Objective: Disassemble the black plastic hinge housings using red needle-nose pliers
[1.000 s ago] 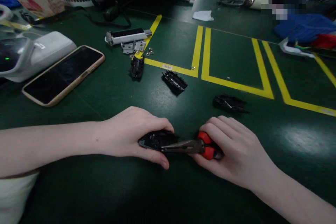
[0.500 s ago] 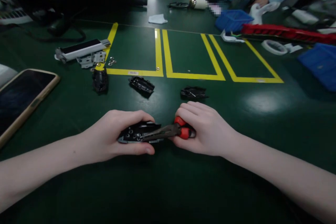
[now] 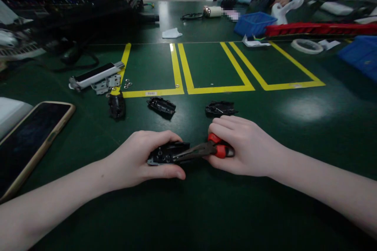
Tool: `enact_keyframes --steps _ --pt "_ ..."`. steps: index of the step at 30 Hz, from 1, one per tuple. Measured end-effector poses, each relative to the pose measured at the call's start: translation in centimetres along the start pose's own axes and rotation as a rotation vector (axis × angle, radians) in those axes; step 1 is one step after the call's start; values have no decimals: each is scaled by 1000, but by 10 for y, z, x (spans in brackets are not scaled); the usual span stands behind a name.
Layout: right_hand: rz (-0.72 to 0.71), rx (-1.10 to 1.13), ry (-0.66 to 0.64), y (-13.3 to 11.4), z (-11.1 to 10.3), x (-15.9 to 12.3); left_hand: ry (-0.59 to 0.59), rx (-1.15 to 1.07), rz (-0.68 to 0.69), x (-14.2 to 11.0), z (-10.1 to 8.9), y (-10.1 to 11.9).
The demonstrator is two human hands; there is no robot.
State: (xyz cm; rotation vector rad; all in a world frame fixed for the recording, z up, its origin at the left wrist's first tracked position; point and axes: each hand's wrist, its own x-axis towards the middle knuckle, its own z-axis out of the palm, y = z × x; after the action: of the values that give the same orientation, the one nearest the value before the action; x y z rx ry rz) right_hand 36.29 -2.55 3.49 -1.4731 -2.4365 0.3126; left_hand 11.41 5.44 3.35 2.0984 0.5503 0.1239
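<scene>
Near the front of the green table, my left hand (image 3: 147, 159) is closed round a black plastic housing (image 3: 167, 153), thumb below and fingers above, its hollow inner side with small round posts showing. My right hand (image 3: 241, 147) grips long-nose pliers (image 3: 200, 150) by their red handles. The dark jaws point left and their tips reach into the housing; what they pinch, if anything, is too small to tell. Beyond my hands lie similar black shells, one at the middle left (image 3: 161, 106) and another just past my right hand (image 3: 220, 108).
Farther left are a black rounded part (image 3: 117, 105), metal brackets (image 3: 107, 83), small rings (image 3: 128, 83) and a white-and-black bar (image 3: 97, 75). A phone (image 3: 35, 137) lies at left. Yellow tape (image 3: 153, 94) marks the table. Blue bins (image 3: 255, 23) and a tape roll (image 3: 307, 46) are right; a person in blue sits opposite.
Both hands, with the housing and the pliers, appear slightly farther right in the picture. The camera view has tilted up a little. The pliers' tips stay in the housing.
</scene>
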Motion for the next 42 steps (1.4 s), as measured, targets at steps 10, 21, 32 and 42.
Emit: enact_keyframes --steps 10,21,32,42 --pt "-26 -50 35 1 3 -1 -26 27 4 3 0 0" --pt "-63 -5 96 7 5 -3 -26 81 26 2 0 2" --pt "-69 -26 106 7 6 -3 -17 94 23 1 0 3" --pt "-72 -29 61 6 6 -1 -12 115 25 2 0 2"
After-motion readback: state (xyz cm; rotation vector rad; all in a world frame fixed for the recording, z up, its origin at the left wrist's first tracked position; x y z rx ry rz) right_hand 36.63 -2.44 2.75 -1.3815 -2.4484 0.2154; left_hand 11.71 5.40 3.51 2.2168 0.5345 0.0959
